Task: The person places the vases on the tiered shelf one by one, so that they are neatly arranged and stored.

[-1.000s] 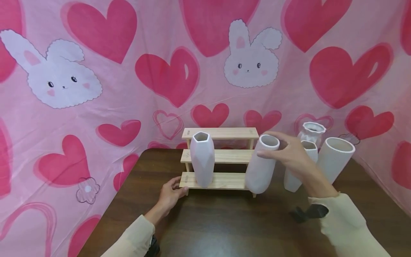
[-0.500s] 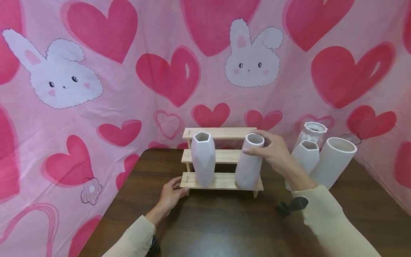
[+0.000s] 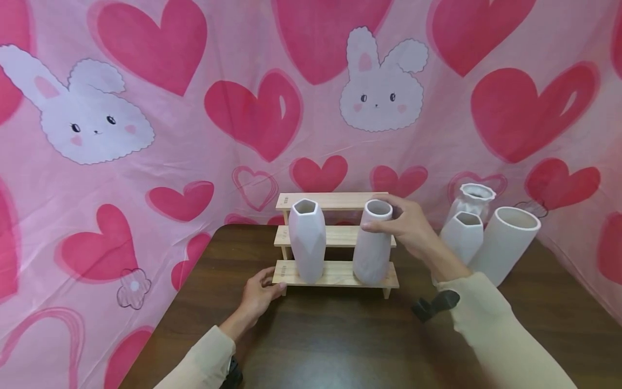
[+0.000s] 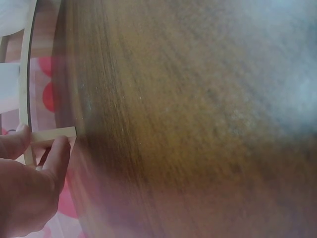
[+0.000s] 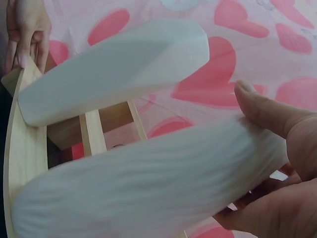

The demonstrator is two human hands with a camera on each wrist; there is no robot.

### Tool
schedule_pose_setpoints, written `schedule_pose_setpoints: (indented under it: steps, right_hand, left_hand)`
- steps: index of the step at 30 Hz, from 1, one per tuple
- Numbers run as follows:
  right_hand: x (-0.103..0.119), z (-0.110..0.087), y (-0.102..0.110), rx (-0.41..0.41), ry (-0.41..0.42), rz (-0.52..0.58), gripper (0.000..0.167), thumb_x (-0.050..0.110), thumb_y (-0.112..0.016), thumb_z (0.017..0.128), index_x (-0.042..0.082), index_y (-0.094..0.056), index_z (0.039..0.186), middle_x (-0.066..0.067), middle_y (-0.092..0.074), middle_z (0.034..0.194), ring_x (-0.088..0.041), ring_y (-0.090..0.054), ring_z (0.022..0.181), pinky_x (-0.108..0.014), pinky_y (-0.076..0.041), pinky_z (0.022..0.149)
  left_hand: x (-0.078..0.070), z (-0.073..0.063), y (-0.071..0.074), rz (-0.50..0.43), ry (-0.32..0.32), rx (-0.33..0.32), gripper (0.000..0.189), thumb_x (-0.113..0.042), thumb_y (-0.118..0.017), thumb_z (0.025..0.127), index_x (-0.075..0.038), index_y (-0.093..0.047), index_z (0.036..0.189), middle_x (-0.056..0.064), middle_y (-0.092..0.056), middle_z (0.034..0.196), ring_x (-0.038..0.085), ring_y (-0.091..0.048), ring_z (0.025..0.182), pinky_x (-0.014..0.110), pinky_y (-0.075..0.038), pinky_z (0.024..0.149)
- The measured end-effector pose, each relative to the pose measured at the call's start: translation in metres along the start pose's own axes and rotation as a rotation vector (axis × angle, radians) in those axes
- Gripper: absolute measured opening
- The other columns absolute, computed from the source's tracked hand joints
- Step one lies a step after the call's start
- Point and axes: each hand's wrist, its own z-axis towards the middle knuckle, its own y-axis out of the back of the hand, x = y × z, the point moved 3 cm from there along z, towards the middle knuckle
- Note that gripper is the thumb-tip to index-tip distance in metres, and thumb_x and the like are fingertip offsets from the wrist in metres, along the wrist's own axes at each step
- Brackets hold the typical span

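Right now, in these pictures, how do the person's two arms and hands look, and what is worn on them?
Both arms are in plain cream fabric: the left sleeve and the right sleeve. The left hand and the right hand wear no gloves. A small black device shows by the left cuff, a dark, rounded attachment by the right; finer details are unclear.

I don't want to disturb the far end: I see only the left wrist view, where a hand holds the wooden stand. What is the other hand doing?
Observer: In the head view, the right hand grips a round-mouthed white vase near its rim.

Operator: Thanks. Are there any vases away from the stand?

Observer: Yes, three more white vases are grouped off to the right of it.
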Motion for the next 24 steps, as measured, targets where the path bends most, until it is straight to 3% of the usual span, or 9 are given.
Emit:
schedule_pose_setpoints:
  steps: [9,18,24]
  right_hand:
    - [-0.0007,0.0028,0.0012,0.058,-0.01,-0.016,0.071,0.032,-0.086,0.073,0.018,-0.054,0.134,-0.009,-0.06,0.121,-0.026,-0.051,0.112,-0.049,-0.047,0.098]
    - [-0.0043,0.0034,0.0,0.083,0.016,0.017,0.069,0.025,-0.085,0.075,0.013,-0.052,0.134,-0.011,-0.059,0.118,-0.026,-0.053,0.106,-0.041,-0.049,0.093]
    - [-0.0062,0.0033,0.0001,0.103,0.036,0.033,0.065,0.021,-0.083,0.077,0.013,-0.051,0.133,-0.012,-0.058,0.122,-0.028,-0.053,0.109,-0.045,-0.048,0.095]
  left_hand:
    - [-0.001,0.0018,0.0012,-0.006,0.003,0.0,0.054,-0.003,-0.069,0.088,0.002,-0.048,0.137,0.021,-0.064,0.113,0.024,-0.068,0.094,0.035,-0.059,0.08]
    - [-0.0003,0.0006,-0.0005,0.002,0.007,0.001,0.055,-0.004,-0.069,0.088,0.003,-0.047,0.137,0.022,-0.064,0.114,0.025,-0.068,0.095,0.035,-0.059,0.081]
    - [0.0012,0.0007,-0.0006,-0.005,0.0,-0.001,0.054,-0.002,-0.069,0.088,0.004,-0.047,0.137,0.023,-0.065,0.112,0.027,-0.068,0.095,0.037,-0.059,0.082]
